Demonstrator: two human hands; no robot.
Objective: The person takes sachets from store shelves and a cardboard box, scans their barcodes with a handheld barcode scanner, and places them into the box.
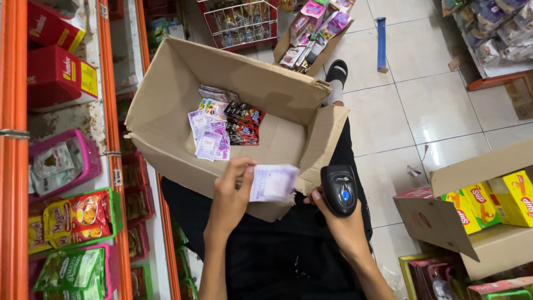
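Sachet strip pinched, scanner gripped over open cardboard box.

Left hand [230, 191]: thumb and fingers pinched on the left end of a pale purple sachet strip [273, 182], held at the near rim of the cardboard box [166, 94]. Right hand [338, 219]: fingers wrapped around a black barcode scanner [339, 190], just beside the box's near right corner flap. Inside box, toward the middle of its floor: more purple sachets [210, 133] touching dark red sachets [243, 123]. Left of box: orange shelf rail [114, 139], pink basket [86, 153].
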